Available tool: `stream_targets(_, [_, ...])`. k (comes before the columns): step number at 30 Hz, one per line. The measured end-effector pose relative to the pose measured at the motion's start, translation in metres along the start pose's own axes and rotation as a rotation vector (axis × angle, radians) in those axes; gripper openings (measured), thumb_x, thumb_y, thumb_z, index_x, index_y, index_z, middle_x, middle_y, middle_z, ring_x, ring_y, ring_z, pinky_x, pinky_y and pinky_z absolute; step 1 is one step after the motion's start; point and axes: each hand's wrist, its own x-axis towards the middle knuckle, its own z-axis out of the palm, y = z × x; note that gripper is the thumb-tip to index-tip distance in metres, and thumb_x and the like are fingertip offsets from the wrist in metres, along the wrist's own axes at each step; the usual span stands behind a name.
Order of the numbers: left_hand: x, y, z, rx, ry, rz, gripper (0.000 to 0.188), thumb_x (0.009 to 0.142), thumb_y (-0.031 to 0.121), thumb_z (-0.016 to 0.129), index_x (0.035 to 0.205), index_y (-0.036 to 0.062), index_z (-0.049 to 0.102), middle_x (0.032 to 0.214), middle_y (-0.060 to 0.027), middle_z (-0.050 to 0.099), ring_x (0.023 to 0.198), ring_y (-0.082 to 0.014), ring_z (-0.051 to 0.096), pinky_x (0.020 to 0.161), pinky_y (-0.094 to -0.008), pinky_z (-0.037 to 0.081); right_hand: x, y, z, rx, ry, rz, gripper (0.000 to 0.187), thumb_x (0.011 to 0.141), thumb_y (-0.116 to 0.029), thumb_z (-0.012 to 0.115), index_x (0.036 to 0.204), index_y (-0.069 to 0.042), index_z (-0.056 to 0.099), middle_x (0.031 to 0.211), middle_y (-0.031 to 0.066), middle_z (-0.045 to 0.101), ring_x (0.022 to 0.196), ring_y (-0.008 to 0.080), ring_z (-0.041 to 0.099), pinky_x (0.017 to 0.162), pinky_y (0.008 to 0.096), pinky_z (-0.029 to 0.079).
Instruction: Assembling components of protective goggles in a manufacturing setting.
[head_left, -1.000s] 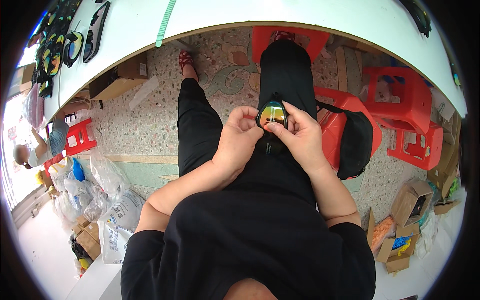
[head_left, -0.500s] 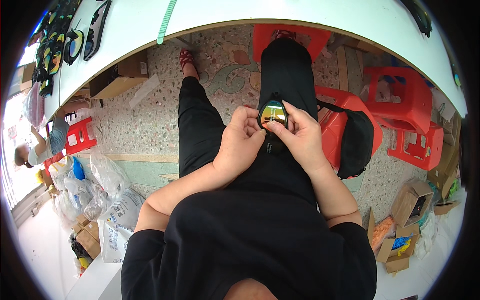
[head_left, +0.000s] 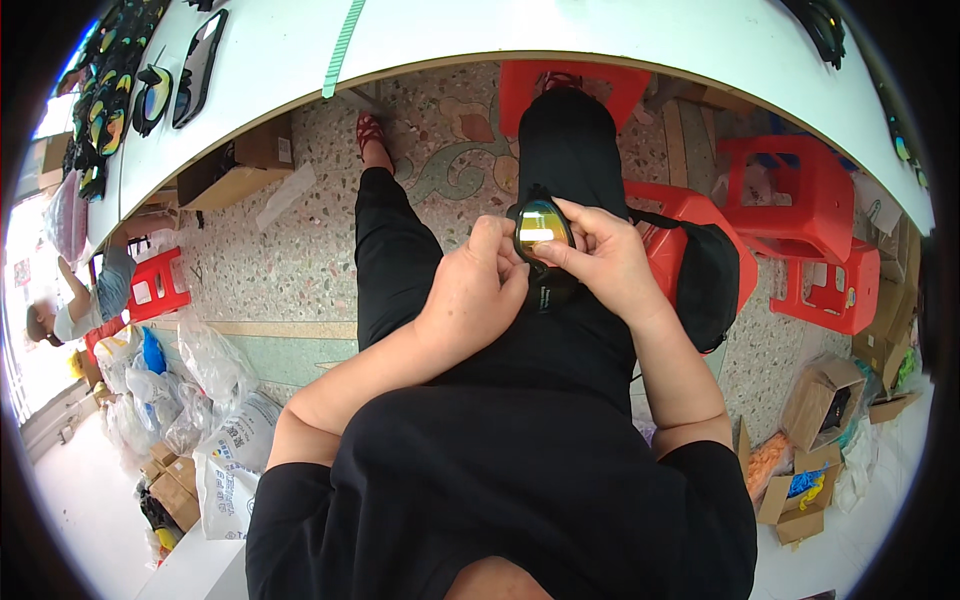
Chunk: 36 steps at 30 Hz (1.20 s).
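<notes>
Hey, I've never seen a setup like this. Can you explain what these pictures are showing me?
Sure. There's no machine here, just a person's two bare hands. Every picture comes from one wide fisheye camera worn on the head, looking down, so straight edges bend near the rim.

Over the lap, the right hand holds black-rimmed goggles with a shiny gold lens. The left hand is close at their left edge; I can't tell how firmly it grips, if at all.

Across the top is a white table. On it lie a green strip, what looks like a phone, and, at far left, a pile of more eyewear.
</notes>
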Motion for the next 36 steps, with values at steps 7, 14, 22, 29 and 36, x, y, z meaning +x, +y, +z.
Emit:
stream_targets(7, [0.003, 0.006, -0.036, 0.108, -0.140, 0.110, 0.049, 0.078, 0.012, 0.080, 0.112, 0.0021, 0.046, 0.072, -0.0084, 0.064, 0.063, -0.0238, 0.069, 0.056, -0.0313, 0.053, 0.023, -0.018, -0.017, 0.047, -0.315, -0.009, 0.053, 0.078, -0.011, 0.082, 0.126, -0.002, 0.064, 0.079, -0.0042, 0.051, 0.068, 0.0031, 0.046, 0.061, 0.0204, 0.041])
stream_targets(14, [0.025, 0.002, -0.058, 0.414, -0.170, 0.781, 0.078, 0.061, 0.035, 0.087, 0.127, 0.0083, 0.056, 0.105, -0.0105, 0.059, 0.097, -0.0316, 0.060, 0.080, -0.0426, 0.051, 0.042, -0.033, -0.015, -0.041, -0.678, -0.066, 0.045, 0.074, -0.017, 0.084, 0.115, -0.006, 0.071, 0.074, -0.0009, 0.057, 0.067, 0.0081, 0.051, 0.062, 0.0238, 0.043])
stream_targets(22, [0.014, -0.022, -0.030, 0.444, -0.245, 0.521, 0.057, 0.075, 0.034, 0.073, 0.120, 0.0026, 0.060, 0.089, -0.0131, 0.064, 0.076, -0.0310, 0.067, 0.069, -0.0388, 0.055, 0.002, -0.007, -0.008, -0.099, 0.021, -0.241, 0.026, 0.076, -0.006, 0.079, 0.101, 0.000, 0.071, 0.085, 0.0031, 0.060, 0.073, 0.0083, 0.055, 0.063, 0.0236, 0.045])
stream_targets(29, [0.012, -0.035, -0.017, 0.294, -0.158, 0.347, 0.044, 0.075, 0.032, 0.073, 0.102, -0.0011, 0.065, 0.085, -0.0160, 0.064, 0.076, -0.0341, 0.067, 0.068, -0.0401, 0.055, -0.043, -0.005, -0.006, -0.477, 0.046, -0.631, 0.038, 0.068, -0.018, 0.085, 0.099, -0.002, 0.070, 0.088, 0.0092, 0.061, 0.077, 0.0264, 0.059, 0.068, 0.0352, 0.049])
stream_targets(36, [0.001, -0.039, -0.012, 0.298, -0.095, 0.362, 0.042, 0.074, 0.030, 0.073, 0.100, -0.0016, 0.064, 0.082, -0.0159, 0.063, 0.072, -0.0344, 0.065, 0.065, -0.0401, 0.055, -0.044, 0.000, 0.004, -0.507, 0.080, -0.707, 0.029, 0.070, -0.005, 0.081, 0.096, 0.000, 0.071, 0.088, 0.0089, 0.061, 0.076, 0.0252, 0.059, 0.066, 0.0339, 0.048])
